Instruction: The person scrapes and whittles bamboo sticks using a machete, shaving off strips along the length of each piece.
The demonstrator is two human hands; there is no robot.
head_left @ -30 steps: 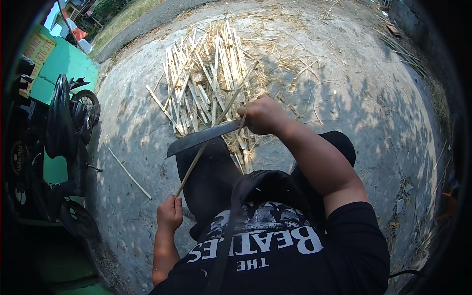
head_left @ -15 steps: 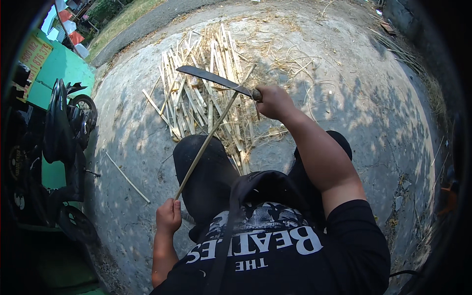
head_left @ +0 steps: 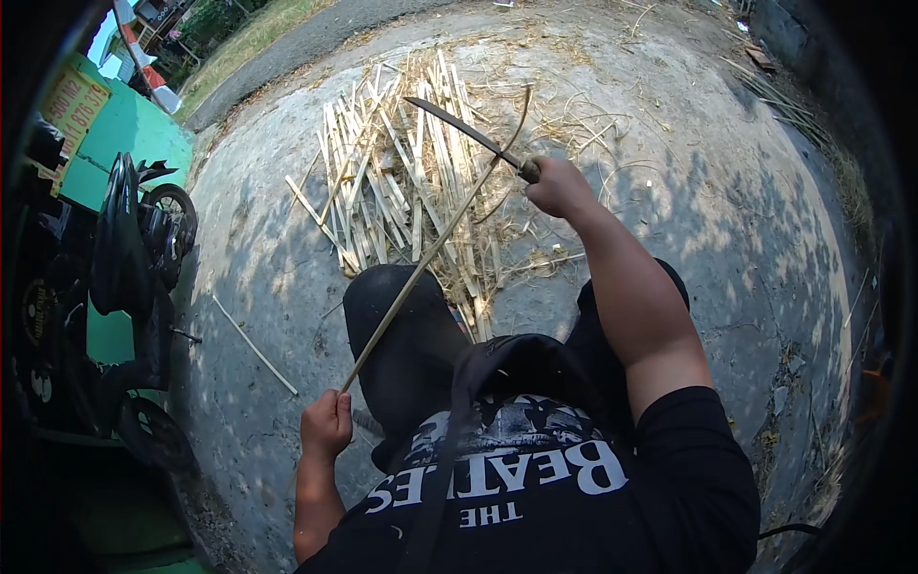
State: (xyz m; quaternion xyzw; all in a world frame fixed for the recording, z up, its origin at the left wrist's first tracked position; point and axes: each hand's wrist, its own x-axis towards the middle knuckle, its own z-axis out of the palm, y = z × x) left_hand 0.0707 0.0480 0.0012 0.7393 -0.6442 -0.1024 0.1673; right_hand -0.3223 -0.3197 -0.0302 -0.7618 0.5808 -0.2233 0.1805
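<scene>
Moved: right hand [head_left: 559, 187] has swung the machete [head_left: 469, 136] up and away from the body since earlier.
Right hand: fist closed on machete handle.
Left hand [head_left: 326, 426]: gripping bamboo strip [head_left: 430, 251] at its near end.
Strip: slants across knee toward split-bamboo pile [head_left: 402, 182] on concrete ground [head_left: 688, 191].
Left side: parked motorcycle [head_left: 124, 277].

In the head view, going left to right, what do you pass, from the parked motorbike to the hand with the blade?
Parked motorbike → lone stick on the concrete → left hand gripping the long bamboo strip → pile of split bamboo → right hand holding the machete.
</scene>
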